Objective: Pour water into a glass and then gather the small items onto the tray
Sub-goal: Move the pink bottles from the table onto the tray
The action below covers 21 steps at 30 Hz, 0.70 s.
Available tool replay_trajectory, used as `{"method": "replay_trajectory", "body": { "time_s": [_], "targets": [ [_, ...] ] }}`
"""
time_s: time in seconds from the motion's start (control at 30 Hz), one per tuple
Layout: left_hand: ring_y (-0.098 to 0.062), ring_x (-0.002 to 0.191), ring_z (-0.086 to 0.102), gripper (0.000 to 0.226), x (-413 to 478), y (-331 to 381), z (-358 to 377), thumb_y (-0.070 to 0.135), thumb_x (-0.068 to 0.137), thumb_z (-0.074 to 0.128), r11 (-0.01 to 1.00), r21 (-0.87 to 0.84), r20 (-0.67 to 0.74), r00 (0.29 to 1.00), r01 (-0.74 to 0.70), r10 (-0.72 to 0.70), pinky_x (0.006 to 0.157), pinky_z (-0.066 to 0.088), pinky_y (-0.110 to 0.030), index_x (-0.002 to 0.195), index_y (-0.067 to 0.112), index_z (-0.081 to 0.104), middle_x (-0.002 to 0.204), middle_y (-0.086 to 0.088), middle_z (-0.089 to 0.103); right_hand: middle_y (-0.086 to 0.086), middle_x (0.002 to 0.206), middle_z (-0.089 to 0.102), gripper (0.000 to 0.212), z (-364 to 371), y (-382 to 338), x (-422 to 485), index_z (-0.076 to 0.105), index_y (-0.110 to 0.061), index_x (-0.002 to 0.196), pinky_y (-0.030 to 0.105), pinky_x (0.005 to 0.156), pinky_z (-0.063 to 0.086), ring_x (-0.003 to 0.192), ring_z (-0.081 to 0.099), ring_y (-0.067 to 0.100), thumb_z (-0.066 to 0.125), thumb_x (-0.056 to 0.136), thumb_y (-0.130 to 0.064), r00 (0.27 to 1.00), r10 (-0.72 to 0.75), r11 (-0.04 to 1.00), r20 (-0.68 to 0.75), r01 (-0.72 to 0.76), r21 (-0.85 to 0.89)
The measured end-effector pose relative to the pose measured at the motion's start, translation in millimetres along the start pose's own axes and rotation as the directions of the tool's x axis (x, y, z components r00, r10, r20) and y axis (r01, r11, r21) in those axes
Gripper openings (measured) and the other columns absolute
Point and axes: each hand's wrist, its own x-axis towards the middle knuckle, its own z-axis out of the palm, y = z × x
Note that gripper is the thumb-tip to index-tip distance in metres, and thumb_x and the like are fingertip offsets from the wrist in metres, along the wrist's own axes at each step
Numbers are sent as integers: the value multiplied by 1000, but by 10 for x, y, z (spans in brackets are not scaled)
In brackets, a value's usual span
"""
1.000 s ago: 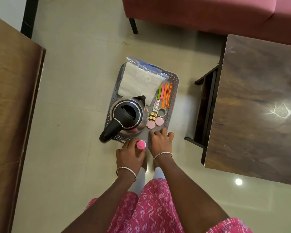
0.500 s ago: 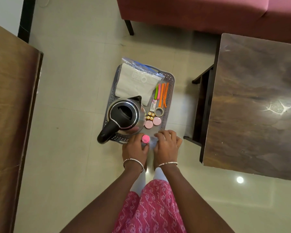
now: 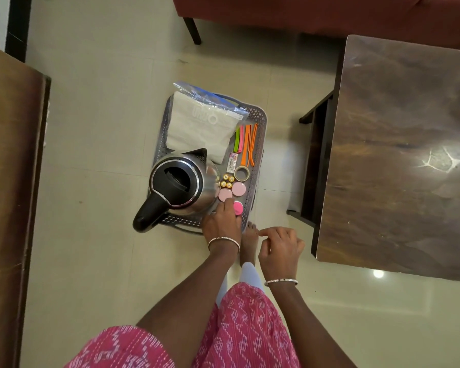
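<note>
A grey perforated tray (image 3: 260, 144) lies on the floor. On it stand a steel kettle (image 3: 182, 181) with a black handle, a bag of white napkins (image 3: 202, 126), coloured clips (image 3: 246, 142), a tape roll (image 3: 241, 173), small batteries (image 3: 227, 181) and two pale pink lids (image 3: 232, 192). My left hand (image 3: 221, 224) rests at the tray's near edge, fingers around a bright pink capped container (image 3: 238, 207) that stands on the tray. My right hand (image 3: 279, 248) hovers off the tray to the right, fingers loosely curled and holding nothing. No glass is visible.
A dark wooden table (image 3: 398, 155) stands to the right with its frame close to the tray. Another wooden surface (image 3: 8, 181) runs along the left. A maroon sofa (image 3: 316, 11) is at the back. My bare foot (image 3: 248, 243) is on the tiled floor by the tray.
My left hand has carried the pink capped container forward onto the tray. My right hand has pulled back off the tray's edge, to the right.
</note>
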Motion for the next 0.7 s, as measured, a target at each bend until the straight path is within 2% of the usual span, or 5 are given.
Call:
{"method": "replay_trajectory", "body": {
  "time_s": [0.1, 0.23, 0.47, 0.6, 0.7],
  "targets": [
    [-28, 91, 67, 30, 31, 33, 28, 33, 84, 66, 1000, 2, 18, 1000, 7, -7, 71, 48, -35, 109, 22, 54, 104, -3, 66, -3, 87, 73, 41, 16, 15, -30, 75, -21, 82, 38, 74, 40, 89, 62, 27, 34, 83, -23, 1000, -5, 1000, 26, 5, 1],
    [-28, 89, 67, 28, 69, 86, 36, 31, 83, 68, 1000, -11, -4, 1000, 20, -20, 67, 48, -35, 106, 20, 56, 100, -5, 67, -2, 87, 73, 26, 27, 32, -41, 75, -20, 81, 39, 72, 42, 86, 63, 27, 51, 77, -12, 999, -9, 1000, 47, 9, -6],
    [-31, 91, 66, 31, 146, 47, 70, 28, 82, 68, 995, -87, -25, 998, 58, -60, 71, 49, -38, 109, 18, 56, 95, -8, 69, -3, 83, 73, 25, -19, 10, 12, 76, -21, 82, 40, 67, 46, 80, 64, 27, 56, 74, -10, 999, -29, 1000, 24, 29, -9],
    [-32, 90, 67, 34, 118, 39, 39, 28, 83, 69, 991, -106, -26, 996, 80, -83, 68, 51, -38, 112, 18, 55, 96, -9, 70, 0, 86, 74, 21, -32, -5, 26, 76, -19, 86, 41, 69, 48, 82, 64, 28, 71, 74, -3, 998, -15, 1000, 57, 15, -2],
    [-31, 92, 69, 37, 43, 24, -22, 32, 83, 71, 985, -143, -15, 995, 93, -96, 68, 53, -38, 113, 20, 53, 99, -8, 71, -1, 87, 74, 20, -74, -31, 29, 75, -19, 85, 39, 69, 47, 83, 64, 28, 72, 74, -3, 998, -19, 1000, 54, 20, -4]
  ]
}}
